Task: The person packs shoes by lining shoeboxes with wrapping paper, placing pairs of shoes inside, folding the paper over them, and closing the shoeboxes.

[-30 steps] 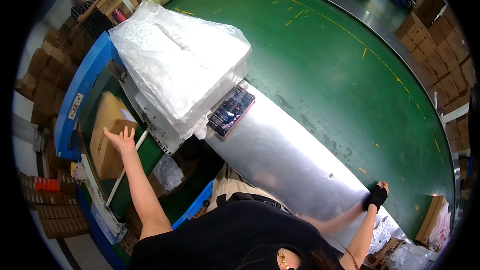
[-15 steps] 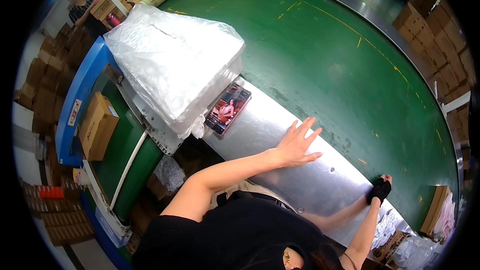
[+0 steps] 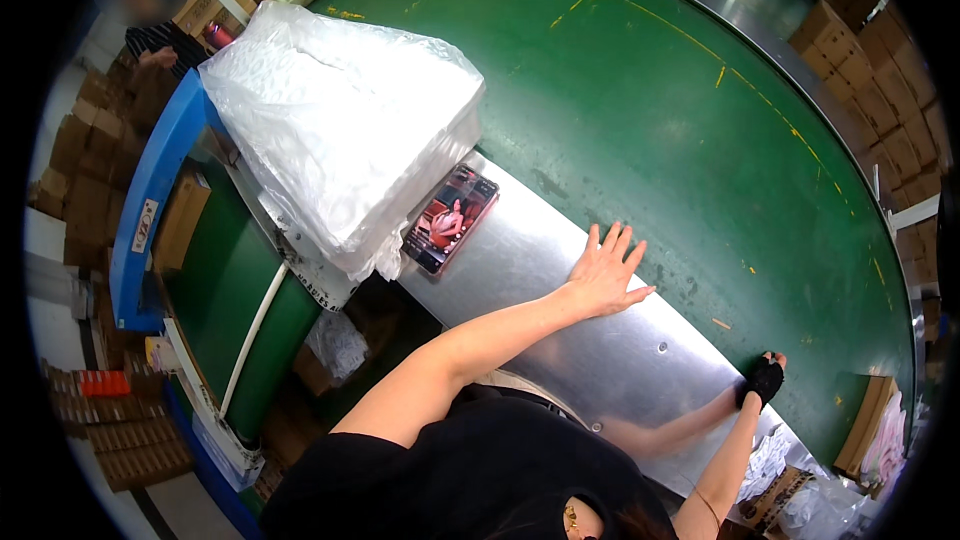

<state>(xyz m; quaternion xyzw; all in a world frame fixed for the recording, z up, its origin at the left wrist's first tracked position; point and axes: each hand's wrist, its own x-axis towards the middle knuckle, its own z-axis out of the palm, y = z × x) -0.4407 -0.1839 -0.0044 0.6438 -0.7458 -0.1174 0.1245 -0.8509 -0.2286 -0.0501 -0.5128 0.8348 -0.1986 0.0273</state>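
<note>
The left hand (image 3: 605, 275) is palm down over the edge of the metal ledge (image 3: 520, 325), its bare fingers fanned wide with the thumb held out to the side, the tips reaching over the green belt (image 3: 640, 130); whether they press on it is hard to tell. The right hand (image 3: 765, 378), in a black fingerless glove, is at the same edge farther right, its fingertips close together; I cannot tell whether they pinch anything. A phone (image 3: 452, 220) with a lit screen lies on the ledge, left of the left hand, just beside a white plastic-wrapped bundle (image 3: 350, 120).
</note>
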